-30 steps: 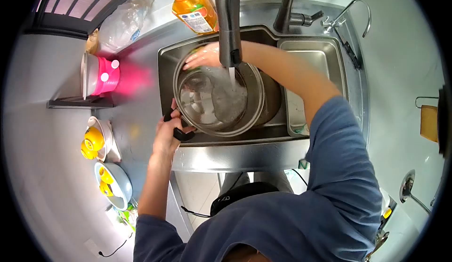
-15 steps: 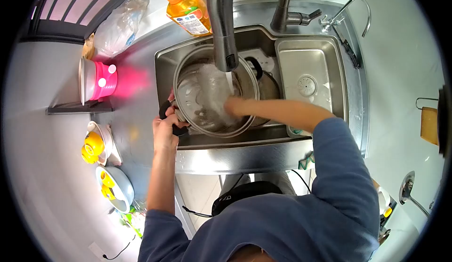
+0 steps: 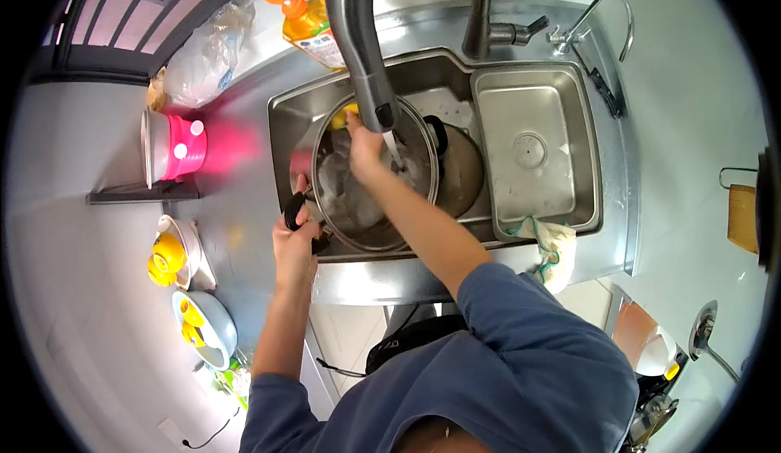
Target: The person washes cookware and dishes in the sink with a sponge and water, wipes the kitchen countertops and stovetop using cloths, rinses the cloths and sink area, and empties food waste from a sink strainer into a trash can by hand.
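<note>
A round metal pot (image 3: 427,193) with black handles sits tilted in the left sink basin, soapy water inside it. My left hand (image 3: 295,229) is closed round the pot's black handle at its left side. Inside the pot, near the upper left rim, my right hand (image 3: 364,145) presses a yellow sponge (image 3: 343,116) to the wall; its fingers are partly hidden. Water runs from the dark faucet (image 3: 370,87) into the pot. Beside the pot, a round lid-like thing (image 3: 462,175) lies in the same basin.
The smaller right basin (image 3: 533,185) has a drain and a cloth (image 3: 556,250) over its front edge. Behind the sink stands an orange soap bottle (image 3: 313,32). A pink container (image 3: 185,148), a bowl with yellow cups (image 3: 169,251) and a blue basin (image 3: 213,331) are at the left.
My right hand has swept across the pot's inside to its upper left wall, and the sponge now shows. The pot has shifted slightly, with my left hand still on its handle.
</note>
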Motion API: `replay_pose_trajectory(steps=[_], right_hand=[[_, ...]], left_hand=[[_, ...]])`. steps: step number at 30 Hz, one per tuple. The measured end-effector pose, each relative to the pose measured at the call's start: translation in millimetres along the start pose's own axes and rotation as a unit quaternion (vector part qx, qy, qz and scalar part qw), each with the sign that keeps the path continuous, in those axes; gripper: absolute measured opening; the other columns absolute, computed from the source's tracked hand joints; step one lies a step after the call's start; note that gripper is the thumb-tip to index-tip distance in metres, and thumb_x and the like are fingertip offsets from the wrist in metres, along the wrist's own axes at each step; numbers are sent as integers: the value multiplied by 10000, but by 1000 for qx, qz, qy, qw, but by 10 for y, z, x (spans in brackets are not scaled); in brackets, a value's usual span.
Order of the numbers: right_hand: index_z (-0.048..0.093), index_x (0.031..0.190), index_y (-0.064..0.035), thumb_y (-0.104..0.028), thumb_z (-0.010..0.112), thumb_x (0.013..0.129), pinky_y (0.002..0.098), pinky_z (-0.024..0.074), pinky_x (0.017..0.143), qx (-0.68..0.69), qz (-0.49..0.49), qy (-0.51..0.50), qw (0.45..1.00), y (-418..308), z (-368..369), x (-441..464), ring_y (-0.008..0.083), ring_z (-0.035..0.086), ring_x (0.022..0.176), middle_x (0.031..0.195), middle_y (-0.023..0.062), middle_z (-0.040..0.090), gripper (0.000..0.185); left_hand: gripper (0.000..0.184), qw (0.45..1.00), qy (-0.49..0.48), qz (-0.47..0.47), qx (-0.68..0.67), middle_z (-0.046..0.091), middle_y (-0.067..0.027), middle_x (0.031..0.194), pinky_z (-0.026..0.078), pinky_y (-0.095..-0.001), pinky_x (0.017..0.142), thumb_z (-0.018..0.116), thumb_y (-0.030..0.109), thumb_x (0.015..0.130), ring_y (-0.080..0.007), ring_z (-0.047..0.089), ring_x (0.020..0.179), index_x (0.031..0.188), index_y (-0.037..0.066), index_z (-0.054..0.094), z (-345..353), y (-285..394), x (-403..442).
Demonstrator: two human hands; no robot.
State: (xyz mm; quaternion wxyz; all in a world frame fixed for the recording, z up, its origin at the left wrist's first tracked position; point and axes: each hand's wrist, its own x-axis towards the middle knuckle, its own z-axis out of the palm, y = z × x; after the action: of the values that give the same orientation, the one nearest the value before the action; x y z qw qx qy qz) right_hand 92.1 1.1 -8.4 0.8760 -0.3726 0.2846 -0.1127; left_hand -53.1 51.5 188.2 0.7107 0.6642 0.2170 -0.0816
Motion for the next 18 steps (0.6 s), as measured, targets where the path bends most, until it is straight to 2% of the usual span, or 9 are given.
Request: replay_pose_trajectory(steps=[3, 5, 6, 8, 10, 12, 13, 16, 18], right_hand=[[508, 988, -22, 54, 665, 740, 311, 479, 795, -106, -201, -77, 971, -488, 44, -408, 222, 508, 1008, 1051, 103, 498, 304], [480, 1009, -72, 91, 665, 661, 363, 464, 828, -208, -311, -210, 903, -707, -4, -546, 292, 484, 1062, 1188, 127, 403, 427], [480, 1009, -72, 91, 665, 661, 363, 464, 828, -209, -311, -209, 903, -822, -36, -526, 292, 484, 1062, 1188, 127, 403, 427], [487, 990, -79, 85, 655, 639, 402, 419, 874, -297, -481, -269, 780, -985, -75, -398, 325, 480, 1063, 1143, 120, 435, 422], [507, 988, -82, 48, 658, 641, 432, 385, 875, -302, -463, -299, 778, -1074, -120, -121, 331, 475, 1035, 1112, 124, 461, 400], [525, 964, -130, -56, 692, 668, 429, 388, 823, -361, -401, -227, 811, -1186, -191, 150, 326, 510, 911, 965, 81, 507, 347], [525, 964, -130, -56, 692, 668, 429, 388, 823, -362, -400, -226, 811, -1183, -248, 248, 326, 510, 911, 965, 81, 507, 347], [524, 943, -127, -90, 720, 660, 419, 375, 817, -484, -469, -141, 726, -1010, -485, 402, 321, 501, 924, 946, 83, 483, 346], [520, 938, -118, -98, 735, 652, 429, 375, 822, -536, -412, -34, 736, -805, -706, 341, 326, 494, 934, 996, 94, 474, 358]], left_hand=[[293, 998, 26, -24, -60, 369, 57, 698, 316, -200, 569, 416, -167, 660, -65, 339, 588, 802, 73, 505, 136, 59, -32], [308, 997, 32, -20, -66, 373, 54, 706, 325, -201, 571, 415, -169, 654, -64, 339, 586, 828, 67, 511, 209, 118, -18], [326, 996, 42, -20, -71, 377, 51, 714, 334, -203, 572, 413, -170, 648, -64, 338, 584, 855, 60, 516, 230, 127, -20], [380, 997, 15, -18, -74, 373, 52, 721, 337, -203, 576, 410, -170, 647, -61, 337, 590, 938, 43, 531, 164, 71, 33], [444, 997, -9, -19, -77, 369, 53, 729, 340, -203, 580, 407, -170, 646, -57, 335, 596, 1020, 25, 546, 116, 48, 21], [289, 999, -10, -8, -50, 490, 5, 927, 414, -251, 599, 378, -150, 603, -107, 463, 724, 670, 130, 349, 100, 55, -8], [289, 999, -10, -9, -51, 490, 5, 927, 414, -251, 599, 378, -150, 603, -107, 463, 724, 670, 130, 349, 80, 30, -19], [297, 998, 12, 33, -51, 481, 11, 864, 374, -234, 577, 396, -150, 611, -98, 432, 673, 757, 90, 493, 69, -2, -33], [677, 996, 76, 37, -30, 369, 59, 733, 290, -160, 568, 408, -164, 653, -31, 327, 616, 1317, -37, 434, 167, 61, -60]])
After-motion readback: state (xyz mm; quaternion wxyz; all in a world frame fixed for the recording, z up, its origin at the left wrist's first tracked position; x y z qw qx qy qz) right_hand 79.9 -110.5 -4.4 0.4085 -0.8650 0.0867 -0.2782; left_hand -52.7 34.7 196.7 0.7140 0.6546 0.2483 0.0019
